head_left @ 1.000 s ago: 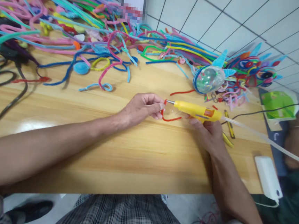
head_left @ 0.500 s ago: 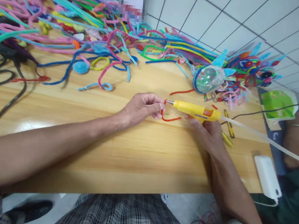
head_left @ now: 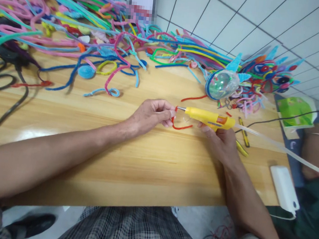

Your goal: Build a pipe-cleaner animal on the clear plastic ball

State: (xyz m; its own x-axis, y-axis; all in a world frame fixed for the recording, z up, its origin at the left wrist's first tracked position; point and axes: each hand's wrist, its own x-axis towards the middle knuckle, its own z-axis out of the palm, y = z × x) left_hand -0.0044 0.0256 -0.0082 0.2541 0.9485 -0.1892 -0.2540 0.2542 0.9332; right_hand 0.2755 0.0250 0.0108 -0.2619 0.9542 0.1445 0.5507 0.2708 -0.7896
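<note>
Between the thumb and fingers of my left hand a red pipe cleaner is pinched, its loose end curving to the right. My right hand is wrapped round the handle of a yellow hot glue gun. The gun's metal nozzle points left and is at the upper tip of the pipe cleaner, by my left fingertips. A long clear glue stick sticks out of the gun's back. Another red pipe cleaner lies on the table beyond the nozzle.
Many coloured pipe cleaners are heaped along the back. A clear ball with blue spikes stands at the back right, beside decorated figures. A yellow cutter and white power box lie right. Another person's arm is at the right edge.
Almost nothing differs. Both hands, the glue gun and the red pipe cleaner keep nearly the same place.
</note>
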